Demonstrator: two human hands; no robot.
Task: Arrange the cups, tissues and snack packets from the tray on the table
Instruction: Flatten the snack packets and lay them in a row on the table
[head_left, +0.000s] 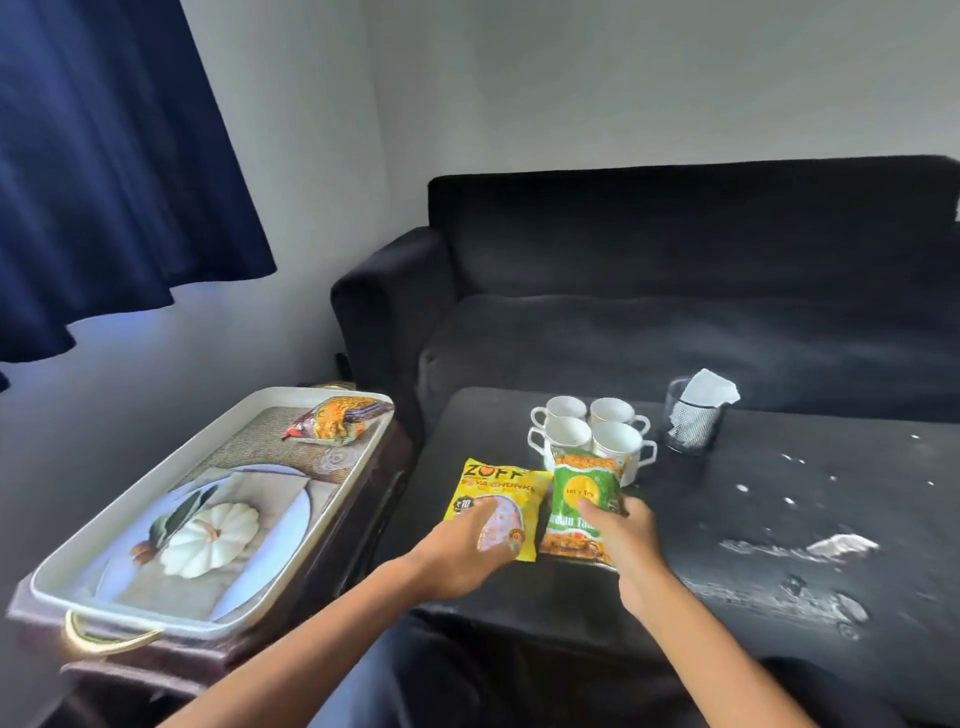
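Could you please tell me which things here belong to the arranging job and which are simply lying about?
Part of the job:
tray
orange packet still in the tray
yellow packet under the left hand
green packet under the right hand
four cups
tissue holder
table

Just lying about:
sofa
curtain

We're looking down and fwd from one head-worn wide-angle cam, close over the dark table (779, 519), taking in the tray (78, 556) at left and the sofa (675, 270) straight ahead.
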